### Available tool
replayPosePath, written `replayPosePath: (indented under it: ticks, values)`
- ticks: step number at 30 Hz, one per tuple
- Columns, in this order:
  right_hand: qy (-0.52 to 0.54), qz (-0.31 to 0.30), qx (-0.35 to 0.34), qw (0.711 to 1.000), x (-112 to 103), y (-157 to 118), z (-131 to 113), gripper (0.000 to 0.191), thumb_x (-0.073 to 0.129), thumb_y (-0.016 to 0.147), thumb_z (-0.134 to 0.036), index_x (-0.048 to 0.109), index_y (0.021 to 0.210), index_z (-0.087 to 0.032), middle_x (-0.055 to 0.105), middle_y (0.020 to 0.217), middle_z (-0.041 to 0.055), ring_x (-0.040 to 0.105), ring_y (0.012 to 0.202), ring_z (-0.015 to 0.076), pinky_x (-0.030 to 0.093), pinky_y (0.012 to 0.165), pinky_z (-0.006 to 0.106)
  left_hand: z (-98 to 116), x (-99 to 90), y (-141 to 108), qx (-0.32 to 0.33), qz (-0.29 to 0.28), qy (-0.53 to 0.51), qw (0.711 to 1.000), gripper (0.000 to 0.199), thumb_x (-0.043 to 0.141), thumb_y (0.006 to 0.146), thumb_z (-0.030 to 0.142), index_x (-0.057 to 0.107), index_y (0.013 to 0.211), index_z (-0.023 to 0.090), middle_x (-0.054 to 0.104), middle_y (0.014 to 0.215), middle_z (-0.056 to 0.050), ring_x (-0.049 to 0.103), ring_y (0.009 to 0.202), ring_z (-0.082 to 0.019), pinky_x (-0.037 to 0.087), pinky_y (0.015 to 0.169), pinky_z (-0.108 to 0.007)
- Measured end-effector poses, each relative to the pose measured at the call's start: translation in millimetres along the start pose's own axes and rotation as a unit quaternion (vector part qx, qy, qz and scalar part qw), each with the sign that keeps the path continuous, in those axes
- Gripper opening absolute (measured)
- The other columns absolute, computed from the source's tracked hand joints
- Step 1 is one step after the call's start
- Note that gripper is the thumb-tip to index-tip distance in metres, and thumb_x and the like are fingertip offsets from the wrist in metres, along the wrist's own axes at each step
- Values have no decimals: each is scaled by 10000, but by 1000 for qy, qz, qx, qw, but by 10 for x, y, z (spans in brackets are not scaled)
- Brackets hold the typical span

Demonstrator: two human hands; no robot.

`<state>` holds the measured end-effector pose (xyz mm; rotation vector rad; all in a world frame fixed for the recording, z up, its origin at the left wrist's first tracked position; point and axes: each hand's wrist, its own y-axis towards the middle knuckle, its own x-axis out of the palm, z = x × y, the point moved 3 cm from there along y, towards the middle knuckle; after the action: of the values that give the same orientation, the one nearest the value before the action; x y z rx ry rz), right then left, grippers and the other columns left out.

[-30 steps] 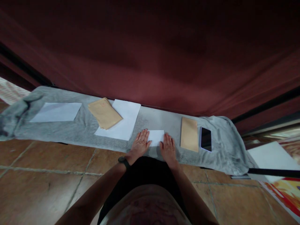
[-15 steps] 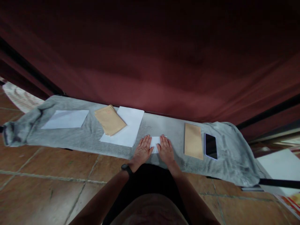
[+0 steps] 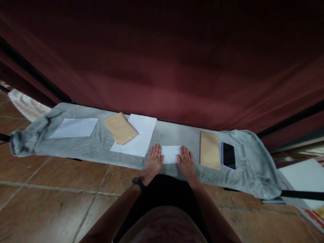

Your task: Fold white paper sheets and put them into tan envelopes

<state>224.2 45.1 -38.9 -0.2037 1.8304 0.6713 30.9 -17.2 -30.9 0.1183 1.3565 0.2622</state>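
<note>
A folded-looking white paper (image 3: 171, 154) lies flat on the grey cloth in front of me. My left hand (image 3: 154, 161) rests flat at its left end, fingers stretched forward. At the right end my right hand (image 3: 186, 162) also lies flat, palm down. Both hands touch the paper, and their palms hide its two ends. Left of my left hand is a stack of larger white sheets (image 3: 138, 145), partly covered by several brown envelopes (image 3: 121, 128). To the right of my right hand sits a single brown envelope (image 3: 210, 151).
The grey cloth (image 3: 177, 131) covers a long narrow bench. A phone (image 3: 229, 156) with a dark screen lies near its right end, and a white sheet (image 3: 76, 127) lies toward the left. Dark red fabric (image 3: 162, 84) rises behind, with tiled floor (image 3: 60, 189) below.
My right hand has slid rightward along the paper, away from my left hand, so more of the paper shows between them. The camera view has shifted slightly.
</note>
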Motion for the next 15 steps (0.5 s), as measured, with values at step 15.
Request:
replayPosePath:
  ticks: [15]
  values:
    - [9,-28,-56,998,-204,-534,-46,449,451,1049,-295,542,1451,-117,554,1500,124,514,1388,265,292,1226,481,669,285,350,198,-91,-64,974,556,318,1056,408,417,1541,154,398,1621,-101,317,1526,-223,233,1270,-444]
